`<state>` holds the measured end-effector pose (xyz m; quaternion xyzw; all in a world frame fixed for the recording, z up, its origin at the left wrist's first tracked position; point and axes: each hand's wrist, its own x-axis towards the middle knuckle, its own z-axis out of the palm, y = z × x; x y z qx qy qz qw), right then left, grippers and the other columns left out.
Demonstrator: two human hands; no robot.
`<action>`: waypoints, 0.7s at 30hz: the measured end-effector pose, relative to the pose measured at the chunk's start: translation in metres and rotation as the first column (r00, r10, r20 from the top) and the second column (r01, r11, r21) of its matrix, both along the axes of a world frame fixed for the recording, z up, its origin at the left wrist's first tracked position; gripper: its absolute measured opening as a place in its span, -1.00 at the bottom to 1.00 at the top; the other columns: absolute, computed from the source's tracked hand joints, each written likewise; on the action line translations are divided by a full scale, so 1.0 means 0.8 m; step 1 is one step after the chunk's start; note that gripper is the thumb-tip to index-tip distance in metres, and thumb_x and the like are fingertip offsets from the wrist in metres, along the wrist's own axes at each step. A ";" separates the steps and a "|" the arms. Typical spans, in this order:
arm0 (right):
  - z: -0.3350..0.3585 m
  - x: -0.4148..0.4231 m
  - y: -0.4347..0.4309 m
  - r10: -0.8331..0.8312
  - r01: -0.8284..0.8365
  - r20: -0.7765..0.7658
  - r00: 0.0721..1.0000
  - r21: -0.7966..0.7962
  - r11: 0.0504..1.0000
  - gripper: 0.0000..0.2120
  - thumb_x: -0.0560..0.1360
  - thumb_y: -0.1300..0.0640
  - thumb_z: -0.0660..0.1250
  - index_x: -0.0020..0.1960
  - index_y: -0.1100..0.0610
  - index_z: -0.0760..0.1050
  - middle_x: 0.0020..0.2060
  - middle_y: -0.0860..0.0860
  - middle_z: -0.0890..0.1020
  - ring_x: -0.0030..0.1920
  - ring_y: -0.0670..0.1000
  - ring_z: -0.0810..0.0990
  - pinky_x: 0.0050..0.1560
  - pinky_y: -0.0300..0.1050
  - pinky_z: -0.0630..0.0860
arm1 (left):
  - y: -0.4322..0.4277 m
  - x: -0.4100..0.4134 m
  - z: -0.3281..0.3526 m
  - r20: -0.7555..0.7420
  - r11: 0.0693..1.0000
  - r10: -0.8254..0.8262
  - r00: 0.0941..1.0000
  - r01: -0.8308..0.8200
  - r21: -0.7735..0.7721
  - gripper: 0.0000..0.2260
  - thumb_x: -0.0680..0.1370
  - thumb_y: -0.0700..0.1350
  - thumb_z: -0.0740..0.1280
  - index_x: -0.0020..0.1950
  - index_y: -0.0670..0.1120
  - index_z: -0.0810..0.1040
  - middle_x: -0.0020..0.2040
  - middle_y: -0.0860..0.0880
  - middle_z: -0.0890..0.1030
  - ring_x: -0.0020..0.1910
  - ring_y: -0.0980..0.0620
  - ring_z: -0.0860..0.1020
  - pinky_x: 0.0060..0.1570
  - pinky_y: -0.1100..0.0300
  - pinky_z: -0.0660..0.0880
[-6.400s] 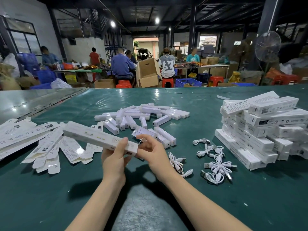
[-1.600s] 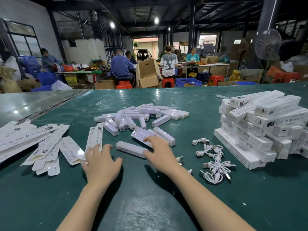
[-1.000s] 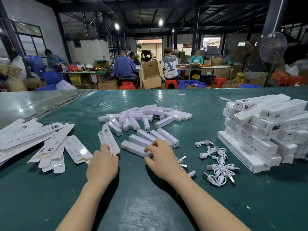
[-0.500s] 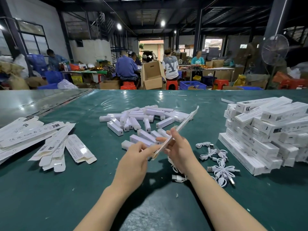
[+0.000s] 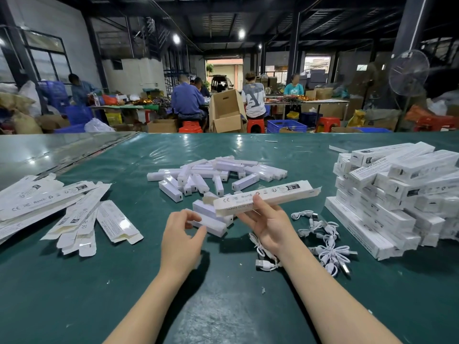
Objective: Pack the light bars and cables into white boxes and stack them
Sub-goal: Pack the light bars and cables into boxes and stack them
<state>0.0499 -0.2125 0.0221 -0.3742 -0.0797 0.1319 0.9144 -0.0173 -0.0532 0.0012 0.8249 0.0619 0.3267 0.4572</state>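
Box [image 5: 265, 198] has popped from flat to open, gripped in my right hand [image 5: 270, 225]. My left hand [image 5: 182, 240] has let go and pinches a light bar [image 5: 213, 223] lying between my hands. Loading looks next.

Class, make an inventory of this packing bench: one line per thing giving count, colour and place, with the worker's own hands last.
flat boxes: a pile, white, left of table
light bars: a loose heap, white, centre of table
nearest light bar: one, white, at left fingertips
packed boxes: a tall stack, white, right side
cables: several coiled, white, between hands and stack
open box: one, white, raised in right hand
table: one, green, foreground
carton: one, brown, open, beyond table
fan: one, pale, far right
workers: several, seated at far benches
left hand: pinches the nearest light bar's end
right hand: holds the open box
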 end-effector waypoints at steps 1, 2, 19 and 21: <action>0.000 -0.001 0.001 0.016 -0.016 0.017 1.000 -0.038 0.999 -0.95 0.50 0.29 0.25 -0.06 0.25 0.47 -0.24 0.13 0.70 -0.23 0.06 0.69 -0.22 -0.06 0.64 | -0.003 -0.002 0.001 0.025 0.998 -0.023 0.999 0.021 0.052 -0.69 0.41 -0.31 0.38 -0.20 0.10 0.40 -0.10 0.12 0.45 -0.12 0.16 0.47 -0.24 0.43 0.35; 0.001 -0.003 0.002 0.027 -0.025 0.034 0.999 -0.076 0.997 -0.95 0.50 0.28 0.25 -0.06 0.25 0.47 -0.25 0.12 0.70 -0.24 0.05 0.69 -0.26 -0.07 0.64 | -0.005 -0.004 0.003 0.055 0.992 -0.039 0.998 0.032 0.122 -0.67 0.39 -0.30 0.42 -0.17 0.11 0.40 -0.09 0.12 0.46 -0.10 0.12 0.47 -0.19 0.38 0.36; 0.006 -0.012 0.004 -0.049 0.073 0.101 0.994 -0.245 0.967 -0.84 0.34 0.12 0.38 -0.20 0.18 0.45 -0.48 0.03 0.62 -0.48 -0.03 0.60 -0.51 -0.22 0.52 | -0.012 -0.015 0.011 0.250 0.963 -0.098 0.963 0.029 0.268 -0.77 0.35 -0.36 0.48 -0.15 -0.07 0.57 -0.17 0.26 0.48 -0.11 0.18 0.40 -0.05 0.53 0.30; 0.009 -0.013 0.004 -0.044 0.066 0.093 0.995 -0.242 0.968 -0.78 0.28 0.07 0.38 -0.20 0.19 0.44 -0.50 0.02 0.60 -0.53 -0.04 0.55 -0.53 -0.23 0.50 | -0.016 -0.017 0.013 0.253 0.978 -0.096 0.963 0.044 0.202 -0.71 0.35 -0.34 0.49 -0.20 0.04 0.53 -0.18 0.24 0.49 -0.13 0.11 0.46 -0.06 0.50 0.33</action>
